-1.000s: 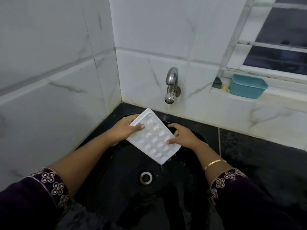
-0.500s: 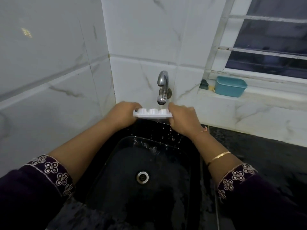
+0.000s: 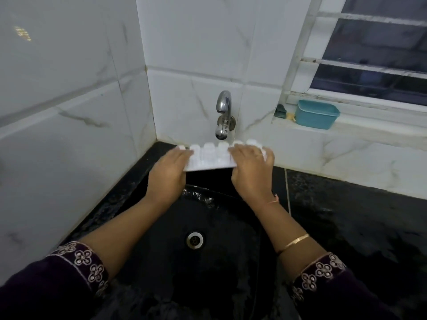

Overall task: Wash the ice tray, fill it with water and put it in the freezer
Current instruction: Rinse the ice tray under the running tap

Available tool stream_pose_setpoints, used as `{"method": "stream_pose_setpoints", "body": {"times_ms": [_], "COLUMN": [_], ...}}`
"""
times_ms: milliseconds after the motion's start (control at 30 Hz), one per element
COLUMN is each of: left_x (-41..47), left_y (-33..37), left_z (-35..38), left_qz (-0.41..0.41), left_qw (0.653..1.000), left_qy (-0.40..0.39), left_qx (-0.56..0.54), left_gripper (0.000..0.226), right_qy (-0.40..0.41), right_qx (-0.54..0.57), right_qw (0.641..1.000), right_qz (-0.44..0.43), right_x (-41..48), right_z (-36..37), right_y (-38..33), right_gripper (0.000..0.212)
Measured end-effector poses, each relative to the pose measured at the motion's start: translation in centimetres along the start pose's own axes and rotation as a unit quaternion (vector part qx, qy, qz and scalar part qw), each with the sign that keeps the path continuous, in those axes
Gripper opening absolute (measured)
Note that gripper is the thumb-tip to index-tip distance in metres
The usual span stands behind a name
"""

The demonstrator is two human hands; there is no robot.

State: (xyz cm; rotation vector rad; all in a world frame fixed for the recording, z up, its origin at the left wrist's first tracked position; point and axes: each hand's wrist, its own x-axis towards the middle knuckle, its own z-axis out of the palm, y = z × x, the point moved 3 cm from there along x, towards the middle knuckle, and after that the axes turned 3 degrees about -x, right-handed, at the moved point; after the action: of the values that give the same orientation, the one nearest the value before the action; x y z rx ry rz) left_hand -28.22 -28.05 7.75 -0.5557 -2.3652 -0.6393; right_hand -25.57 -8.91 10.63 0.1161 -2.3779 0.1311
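Note:
The white ice tray [image 3: 211, 157] lies bottom side up at the back rim of the black sink [image 3: 161, 262], just below the chrome tap [image 3: 223, 114]. Its moulded cup bottoms point upward. My left hand [image 3: 169, 172] holds the tray's left end, fingers laid over the top. My right hand [image 3: 250, 168] covers the right end with fingers spread over the cups. No water runs from the tap. The tray's open face is hidden underneath.
A round metal drain [image 3: 195, 240] sits in the sink's wet basin. Black counter [image 3: 358, 222] extends to the right. A teal plastic tub [image 3: 317, 114] and a dark scrubber [image 3: 280, 109] stand on the window sill. White tiled walls close the left and back.
The tray went from tilted over the basin, draining water, to upside down and level at the sink's back edge under the tap. Both hands moved up and back with it.

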Motion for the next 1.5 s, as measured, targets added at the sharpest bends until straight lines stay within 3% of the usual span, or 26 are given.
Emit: {"method": "stream_pose_setpoints", "body": {"times_ms": [67, 100, 167, 233, 267, 333, 433, 500, 533, 567, 600, 667, 700, 767, 833, 900, 967, 1033, 1100, 1133, 1200, 1267, 1333, 1400, 1467, 1500], "left_x": [0.7, 0.6, -0.3, -2.2, -3.1, -3.0, -0.6, 0.5, 0.7, 0.7, 0.4, -1.1, -1.8, -1.7, -0.6, 0.6, 1.1, 0.8, -0.5, -1.1, -0.9, 0.3, 2.0, 2.8, 2.3, 1.6], "left_y": [0.5, 0.6, 1.0, 0.8, 0.5, 0.2, 0.1, 0.6, 0.8, 1.0, 1.2, 1.2, 1.0, 0.7, 0.6, 0.9, 0.9, 0.7, 0.4, 0.1, -0.1, 0.3, 1.6, 2.5, 2.5, 1.9], "left_z": [-1.2, -1.1, -0.4, 1.5, 2.0, 1.8, 0.5, -0.6, -0.8, -0.7, -0.4, 1.1, 1.4, 1.2, 0.4, -0.5, -1.0, -0.5, 1.1, 1.6, 1.3, 0.0, -2.2, -3.8, -3.4, -2.6], "left_qz": [-0.001, -0.010, -0.046, -0.132, -0.162, -0.133, -0.018, -0.010, -0.022, -0.037, -0.059, -0.131, -0.160, -0.181, -0.133, -0.044, -0.034, -0.080, -0.139, -0.152, -0.155, -0.120, -0.048, -0.010, -0.008, -0.030], "left_qw": [0.998, 0.998, 0.997, 0.962, 0.950, 0.969, 1.000, 0.999, 0.999, 0.999, 0.995, 0.954, 0.934, 0.946, 0.984, 0.998, 0.997, 0.993, 0.951, 0.938, 0.958, 0.989, 0.994, 0.982, 0.983, 0.993], "left_qy": [0.064, 0.060, -0.058, -0.239, -0.268, -0.205, -0.017, 0.043, 0.042, 0.013, -0.062, -0.253, -0.302, -0.260, -0.108, 0.022, 0.049, -0.066, -0.256, -0.290, -0.230, -0.077, 0.091, 0.188, 0.182, 0.111], "left_qx": [-0.023, -0.031, -0.019, -0.004, -0.009, -0.024, -0.005, 0.008, 0.014, 0.024, 0.043, 0.092, 0.102, 0.073, 0.042, 0.039, 0.042, 0.049, 0.105, 0.113, 0.078, 0.049, 0.021, -0.002, 0.012, 0.021], "left_gripper": [0.054, 0.054, 0.053, 0.043, 0.039, 0.041, 0.049, 0.053, 0.052, 0.049, 0.043, 0.031, 0.029, 0.033, 0.038, 0.041, 0.040, 0.034, 0.026, 0.025, 0.029, 0.032, 0.031, 0.024, 0.023, 0.024], "right_qy": [0.105, 0.103, -0.053, -0.248, -0.277, -0.216, 0.007, 0.113, 0.122, 0.069, -0.036, -0.272, -0.324, -0.265, -0.093, 0.073, 0.134, -0.034, -0.270, -0.317, -0.239, -0.066, 0.091, 0.209, 0.225, 0.133], "right_qx": [-0.018, -0.018, 0.005, 0.032, 0.039, 0.033, 0.017, 0.002, -0.003, -0.008, -0.015, 0.011, 0.017, 0.014, 0.008, 0.006, -0.011, -0.022, 0.025, 0.038, 0.019, -0.005, -0.006, -0.014, -0.056, -0.061], "right_qw": [0.994, 0.994, 0.997, 0.964, 0.956, 0.972, 0.998, 0.992, 0.991, 0.995, 0.996, 0.955, 0.938, 0.958, 0.990, 0.994, 0.988, 0.995, 0.955, 0.938, 0.965, 0.994, 0.994, 0.976, 0.970, 0.986], "right_qz": [0.005, 0.015, 0.055, 0.088, 0.090, 0.082, 0.053, 0.053, 0.061, 0.071, 0.084, 0.115, 0.124, 0.113, 0.101, 0.082, 0.079, 0.087, 0.123, 0.133, 0.112, 0.093, 0.063, 0.055, 0.070, 0.078], "right_x": [0.5, 0.1, -2.0, -5.2, -6.2, -5.4, -1.7, -0.5, -0.5, -0.9, -1.9, -4.8, -5.8, -5.4, -3.1, -1.2, -0.5, -1.7, -4.3, -5.2, -4.4, -1.6, 1.0, 1.8, 0.7, -0.5], "right_z": [-1.5, -1.5, 0.6, 4.2, 5.1, 4.7, 1.1, -0.7, -1.0, -0.5, 0.7, 4.0, 4.9, 4.6, 2.5, -0.2, -1.3, 0.3, 3.7, 4.6, 3.9, 1.4, -2.0, -4.5, -4.4, -2.9], "right_y": [-0.3, -0.4, -0.4, 0.0, 0.1, 0.2, -0.4, -0.6, -0.8, -0.8, -0.9, -0.6, -0.4, -0.4, -0.8, -1.2, -1.3, -1.2, -0.7, -0.6, -0.8, -1.3, -1.8, -2.5, -2.8, -2.5], "right_gripper": [0.045, 0.045, 0.045, 0.042, 0.042, 0.045, 0.045, 0.043, 0.042, 0.042, 0.042, 0.036, 0.034, 0.038, 0.043, 0.043, 0.042, 0.041, 0.039, 0.040, 0.043, 0.045, 0.045, 0.043, 0.041, 0.042]}}
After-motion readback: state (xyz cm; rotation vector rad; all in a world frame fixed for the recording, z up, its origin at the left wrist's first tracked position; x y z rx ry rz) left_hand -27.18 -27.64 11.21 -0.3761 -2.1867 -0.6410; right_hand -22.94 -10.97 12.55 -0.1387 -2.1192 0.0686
